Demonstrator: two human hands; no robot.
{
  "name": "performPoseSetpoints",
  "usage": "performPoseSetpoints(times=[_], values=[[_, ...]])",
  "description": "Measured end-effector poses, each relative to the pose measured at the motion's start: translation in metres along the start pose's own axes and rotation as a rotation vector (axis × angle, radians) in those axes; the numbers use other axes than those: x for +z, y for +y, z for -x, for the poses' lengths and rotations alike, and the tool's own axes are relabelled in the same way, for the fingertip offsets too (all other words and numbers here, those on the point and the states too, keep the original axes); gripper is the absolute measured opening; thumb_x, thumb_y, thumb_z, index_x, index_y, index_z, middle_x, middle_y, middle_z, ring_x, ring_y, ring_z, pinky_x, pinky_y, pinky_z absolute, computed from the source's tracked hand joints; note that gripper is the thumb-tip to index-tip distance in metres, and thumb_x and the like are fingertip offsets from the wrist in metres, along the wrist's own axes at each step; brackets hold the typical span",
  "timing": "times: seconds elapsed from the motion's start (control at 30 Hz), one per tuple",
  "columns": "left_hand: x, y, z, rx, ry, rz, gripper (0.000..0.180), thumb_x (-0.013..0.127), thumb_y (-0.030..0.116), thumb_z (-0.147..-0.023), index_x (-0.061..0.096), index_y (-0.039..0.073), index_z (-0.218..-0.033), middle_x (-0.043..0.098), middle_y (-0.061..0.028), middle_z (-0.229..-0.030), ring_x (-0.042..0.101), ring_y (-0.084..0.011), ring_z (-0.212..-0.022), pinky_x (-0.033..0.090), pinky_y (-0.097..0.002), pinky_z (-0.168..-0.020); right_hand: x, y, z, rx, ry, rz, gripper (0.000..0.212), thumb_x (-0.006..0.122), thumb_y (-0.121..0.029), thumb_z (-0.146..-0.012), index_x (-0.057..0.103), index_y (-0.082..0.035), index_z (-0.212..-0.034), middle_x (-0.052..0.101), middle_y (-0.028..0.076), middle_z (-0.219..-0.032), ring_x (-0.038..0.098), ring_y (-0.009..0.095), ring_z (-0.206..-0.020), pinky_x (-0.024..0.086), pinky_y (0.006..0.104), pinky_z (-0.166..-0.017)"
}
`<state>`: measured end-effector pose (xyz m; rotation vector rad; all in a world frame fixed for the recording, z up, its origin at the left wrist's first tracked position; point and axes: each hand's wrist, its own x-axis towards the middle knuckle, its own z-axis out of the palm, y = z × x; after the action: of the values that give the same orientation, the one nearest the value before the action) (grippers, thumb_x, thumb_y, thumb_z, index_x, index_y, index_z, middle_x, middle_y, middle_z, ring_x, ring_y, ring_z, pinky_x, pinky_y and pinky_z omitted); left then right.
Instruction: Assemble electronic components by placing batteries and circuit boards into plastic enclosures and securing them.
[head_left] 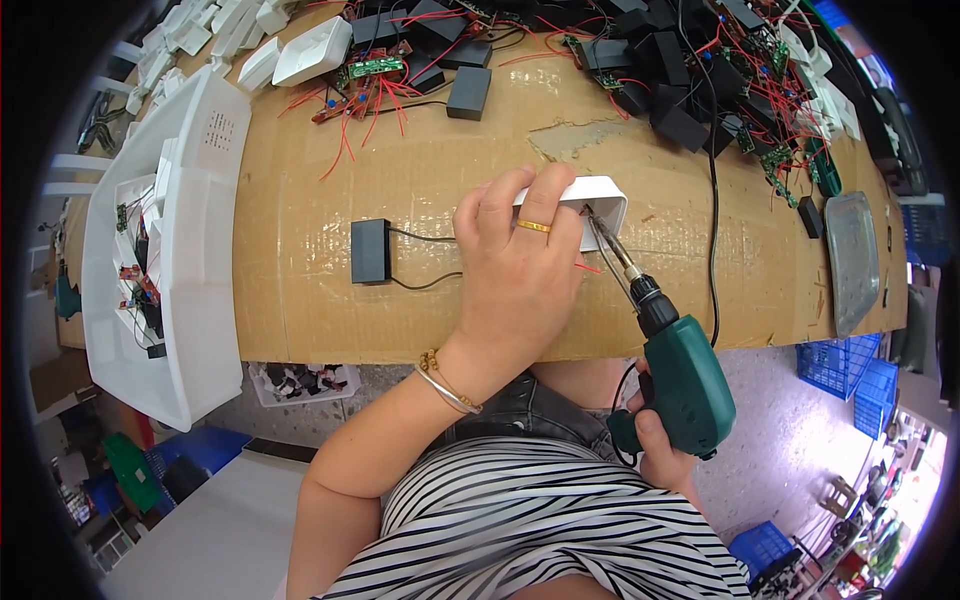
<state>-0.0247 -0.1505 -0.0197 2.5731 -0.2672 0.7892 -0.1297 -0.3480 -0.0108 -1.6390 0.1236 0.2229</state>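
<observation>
A small white plastic housing rests on the cardboard-covered table, its open side toward me. My left hand is closed over its left part, fingers wrapped on top. My right hand grips a green pistol-shaped soldering gun. The thin metal tip of the gun reaches into the housing beside my left fingertips. What the tip touches inside is hard to make out. From under my left hand two dark wires run left to a black rectangular block, and a short red wire sticks out on the right.
A white bin with housings and circuit boards stands on the left. Black blocks, boards and red wires pile up along the far side. A black cable crosses the table at right, near a clear plastic tray.
</observation>
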Motion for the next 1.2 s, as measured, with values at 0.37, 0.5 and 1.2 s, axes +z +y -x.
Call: performPoseSetpoints(times=[0.37,0.5,1.2], values=[[0.0,-0.0002,-0.0004,0.0,-0.001,0.007,0.015,0.067,0.006,-0.072,0.053,0.004,-0.077,0.053,-0.0054,-0.124,0.042,-0.0285,-0.115,0.033,-0.0447,-0.093,0.0054,-0.0026,0.0,0.012,0.04,-0.001,0.061,0.072,-0.03,-0.078,0.05,0.002,-0.125,0.058,0.012,-0.114,0.056,0.012,-0.079,0.046,0.0271,-0.071],[0.0008,-0.0005,0.0,-0.002,-0.001,0.003,0.015,0.068,0.007,-0.071,0.054,0.004,-0.076,0.053,-0.0055,-0.124,0.042,-0.0286,-0.115,0.033,-0.0446,-0.093,0.007,-0.0054,0.0001,0.02,0.042,0.013,0.061,0.071,-0.032,-0.079,0.051,0.002,-0.124,0.058,0.012,-0.114,0.055,0.012,-0.079,0.045,0.0271,-0.071],[0.0001,0.0004,-0.0003,-0.005,-0.001,0.02,0.015,0.068,0.006,-0.071,0.053,0.004,-0.074,0.054,-0.0058,-0.123,0.043,-0.029,-0.114,0.034,-0.0442,-0.091,0.0098,-0.0088,-0.0006,0.035,0.053,-0.094,0.06,0.071,-0.031,-0.078,0.051,0.002,-0.123,0.058,0.013,-0.112,0.056,0.013,-0.078,0.046,0.0268,-0.072]])
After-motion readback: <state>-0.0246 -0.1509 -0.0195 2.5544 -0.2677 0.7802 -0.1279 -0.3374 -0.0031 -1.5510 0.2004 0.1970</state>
